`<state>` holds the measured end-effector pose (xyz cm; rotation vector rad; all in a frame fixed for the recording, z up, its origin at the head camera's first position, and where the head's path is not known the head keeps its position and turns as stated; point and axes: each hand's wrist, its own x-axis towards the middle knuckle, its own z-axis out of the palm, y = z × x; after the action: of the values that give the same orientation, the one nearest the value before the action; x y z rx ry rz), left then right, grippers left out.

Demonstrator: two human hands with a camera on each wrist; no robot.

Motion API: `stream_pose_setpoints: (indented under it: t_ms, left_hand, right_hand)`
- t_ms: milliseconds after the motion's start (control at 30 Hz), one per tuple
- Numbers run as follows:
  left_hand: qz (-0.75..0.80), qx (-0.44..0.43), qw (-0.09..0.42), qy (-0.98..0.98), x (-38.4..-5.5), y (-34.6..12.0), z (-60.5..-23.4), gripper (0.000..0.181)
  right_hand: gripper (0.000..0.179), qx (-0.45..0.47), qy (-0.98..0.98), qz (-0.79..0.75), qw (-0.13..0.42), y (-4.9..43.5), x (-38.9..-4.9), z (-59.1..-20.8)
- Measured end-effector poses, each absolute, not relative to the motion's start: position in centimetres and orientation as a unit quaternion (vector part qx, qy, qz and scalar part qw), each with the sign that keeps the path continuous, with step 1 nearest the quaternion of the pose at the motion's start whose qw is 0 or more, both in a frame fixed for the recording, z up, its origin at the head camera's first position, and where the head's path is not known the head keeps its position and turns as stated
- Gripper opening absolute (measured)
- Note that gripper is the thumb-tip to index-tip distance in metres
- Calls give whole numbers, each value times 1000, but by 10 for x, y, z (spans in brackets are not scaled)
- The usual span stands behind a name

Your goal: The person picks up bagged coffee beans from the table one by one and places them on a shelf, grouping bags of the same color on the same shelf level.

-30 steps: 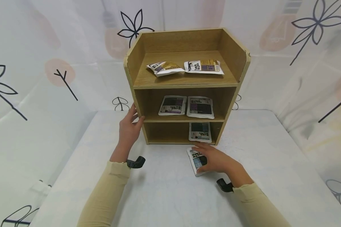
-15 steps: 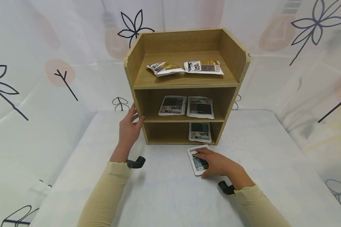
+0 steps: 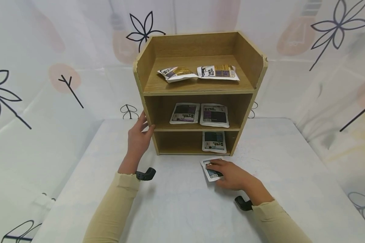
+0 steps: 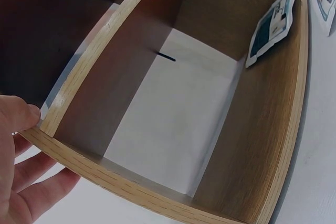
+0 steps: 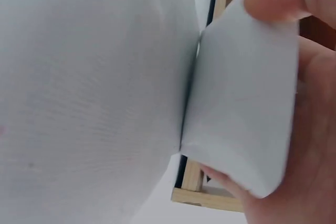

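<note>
A small white pouch with a dark and blue label is tilted up off the table just in front of the shelf. My right hand grips it, the thumb on its plain white back and the fingers across its front. At the left side of the wooden shelf unit, my left hand holds the side panel, thumb at the front edge and fingers along the outside, as the left wrist view shows. Another such pouch lies on the bottom shelf, toward the right.
Two dark-labelled pouches lie side by side on the middle shelf. On the top shelf are two gold and purple pouches. The unit stands on a white-covered table, with a patterned cloth hanging behind.
The right hand has shifted a little to the right and taken hold of the pouch. Its near edge has lifted from the table. My left hand has stayed put.
</note>
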<state>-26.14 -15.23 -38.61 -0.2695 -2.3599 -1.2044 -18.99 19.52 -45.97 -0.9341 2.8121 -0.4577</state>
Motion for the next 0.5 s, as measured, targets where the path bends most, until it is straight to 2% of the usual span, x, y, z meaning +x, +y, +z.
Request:
stream_pose_setpoints:
  t_ms: [267, 500]
  left_hand:
    - [-437, -101, 239, -861, -262, -152, -387, 70]
    - [-438, -97, 236, -862, -262, -152, -386, 70]
  right_hand:
    - [49, -321, 933, -164, 28, 195, -187, -458]
    - [40, -337, 925, -170, -36, 194, -187, -454]
